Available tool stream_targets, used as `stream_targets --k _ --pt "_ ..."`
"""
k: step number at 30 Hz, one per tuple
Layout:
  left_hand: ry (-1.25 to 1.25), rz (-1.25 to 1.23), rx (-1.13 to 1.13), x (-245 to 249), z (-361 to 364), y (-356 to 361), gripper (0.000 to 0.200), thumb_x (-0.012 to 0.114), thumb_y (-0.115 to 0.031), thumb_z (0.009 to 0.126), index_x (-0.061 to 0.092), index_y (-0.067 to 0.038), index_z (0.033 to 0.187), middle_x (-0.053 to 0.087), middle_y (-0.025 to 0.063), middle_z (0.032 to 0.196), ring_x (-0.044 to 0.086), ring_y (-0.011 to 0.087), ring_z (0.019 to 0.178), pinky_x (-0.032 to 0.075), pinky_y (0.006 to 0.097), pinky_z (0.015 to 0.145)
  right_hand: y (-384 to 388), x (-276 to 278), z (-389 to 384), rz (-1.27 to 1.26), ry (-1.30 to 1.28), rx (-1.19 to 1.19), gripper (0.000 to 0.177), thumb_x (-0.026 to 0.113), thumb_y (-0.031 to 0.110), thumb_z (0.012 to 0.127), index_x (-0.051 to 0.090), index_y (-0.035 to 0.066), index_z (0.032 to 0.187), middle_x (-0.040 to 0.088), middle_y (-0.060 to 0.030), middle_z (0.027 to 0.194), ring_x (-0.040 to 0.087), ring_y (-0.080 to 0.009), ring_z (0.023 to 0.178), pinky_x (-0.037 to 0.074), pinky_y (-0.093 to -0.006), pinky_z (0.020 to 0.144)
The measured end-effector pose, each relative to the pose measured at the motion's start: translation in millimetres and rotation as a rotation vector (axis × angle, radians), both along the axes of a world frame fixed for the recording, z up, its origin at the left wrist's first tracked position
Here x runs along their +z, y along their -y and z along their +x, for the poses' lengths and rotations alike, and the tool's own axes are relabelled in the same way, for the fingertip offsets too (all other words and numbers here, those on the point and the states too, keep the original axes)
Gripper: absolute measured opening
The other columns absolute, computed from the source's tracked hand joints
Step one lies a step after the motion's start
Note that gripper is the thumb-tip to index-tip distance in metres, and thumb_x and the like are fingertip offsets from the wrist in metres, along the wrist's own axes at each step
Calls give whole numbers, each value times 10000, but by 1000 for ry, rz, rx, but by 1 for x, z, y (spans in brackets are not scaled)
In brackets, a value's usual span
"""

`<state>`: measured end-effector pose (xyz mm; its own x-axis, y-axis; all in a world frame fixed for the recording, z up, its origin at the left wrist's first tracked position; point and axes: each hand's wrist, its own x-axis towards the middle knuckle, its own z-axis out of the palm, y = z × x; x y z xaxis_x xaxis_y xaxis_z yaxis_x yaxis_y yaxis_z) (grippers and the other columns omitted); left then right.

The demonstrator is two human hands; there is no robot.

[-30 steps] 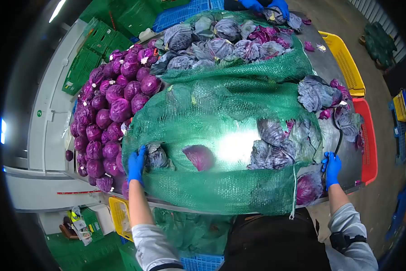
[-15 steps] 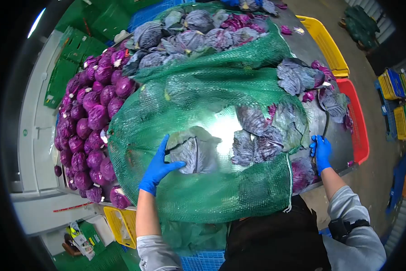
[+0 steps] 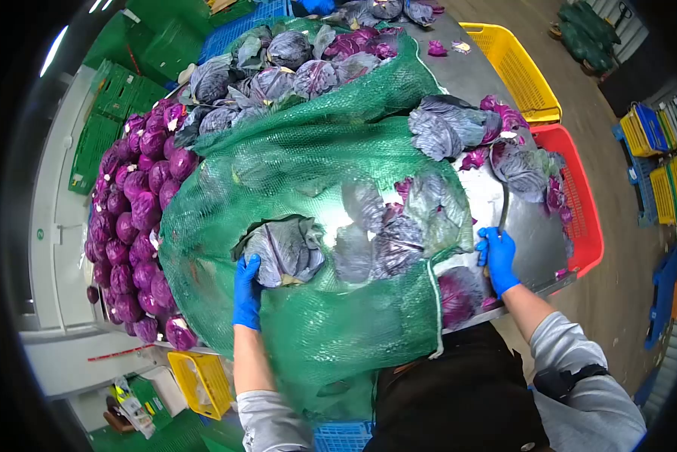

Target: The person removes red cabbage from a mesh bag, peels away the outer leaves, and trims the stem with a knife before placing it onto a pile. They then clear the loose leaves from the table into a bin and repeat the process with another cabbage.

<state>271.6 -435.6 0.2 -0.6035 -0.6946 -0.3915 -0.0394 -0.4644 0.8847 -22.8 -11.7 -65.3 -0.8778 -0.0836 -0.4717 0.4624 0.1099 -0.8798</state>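
Note:
My left hand [image 3: 248, 294], in a blue glove, curls against the left side of a red cabbage with greyish outer leaves [image 3: 284, 250]. This cabbage lies on a green mesh net [image 3: 338, 320] spread over the metal table. At the table's right, my right hand [image 3: 498, 258], also gloved in blue, is closed round the handle of a knife with a dark curved blade [image 3: 504, 203]. Loose cabbage leaves [image 3: 395, 245] lie between the hands, and a purple leaf [image 3: 457, 296] is just left of my right hand.
Peeled purple cabbages [image 3: 139, 211] are piled at the left. Unpeeled cabbages [image 3: 289, 49] lie at the back. A yellow crate [image 3: 545, 107] and a red crate [image 3: 591, 248] stand along the right edge. Another yellow crate [image 3: 218, 388] is below left. A blue-gloved hand [image 3: 317, 6] shows at the top.
The cabbage at my left hand has turned and shifted, and my left hand has gone from spread fingers to a curl against its side. The view has shifted to the right.

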Motion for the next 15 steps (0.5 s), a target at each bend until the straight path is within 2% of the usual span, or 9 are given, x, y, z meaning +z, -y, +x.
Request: stream_targets --k 1,3,4,5,8,11,15 --pt "0 -4 16 13 -7 -10 546 687 -135 783 472 -31 1274 569 76 1196 557 193 1068 423 334 947 -1 0 1 -11 22 13 262 508 280 925 584 38 857 555 -60 563 453 -108 369 365 -262 324" --pt "246 -290 -197 41 -20 -30 529 708 -137 763 510 -29 1241 586 73 1164 568 186 1034 432 330 934 -8 -11 0 -80 18 68 220 520 256 928 563 42 901 584 -70 634 459 -103 378 375 -247 320" --pt "290 -423 -251 59 -33 -46 590 776 -148 694 534 -12 1214 594 76 1147 570 184 1015 440 326 922 -8 -18 0 -119 22 71 203 522 235 925 563 38 896 587 -70 641 459 -101 383 379 -243 322" --pt "299 -427 -238 56 -37 -57 590 776 -148 694 534 -12 1214 594 76 1147 570 184 1015 440 326 922 -8 -18 2 -154 31 71 187 523 214 923 564 34 892 589 -70 648 460 -100 388 384 -239 324" --pt "471 -638 -287 60 -61 -83 757 887 -163 526 547 12 1180 605 84 1123 574 189 1004 438 330 925 -16 0 -3 -133 113 285 160 543 181 898 613 38 878 583 -58 636 461 -85 400 371 -229 333" --pt "540 -753 -317 46 -70 -88 734 891 -150 515 566 6 1154 610 81 1110 573 189 1006 443 334 919 -24 7 -6 -123 131 418 172 578 183 884 598 13 886 587 -80 642 461 -92 371 371 -229 323" --pt "412 -482 -221 58 -75 -100 749 891 -102 482 569 1 1149 602 67 1117 561 180 1019 446 333 912 -36 10 -15 -167 252 501 198 618 211 853 614 16 887 584 -84 637 474 -106 381 381 -239 335"
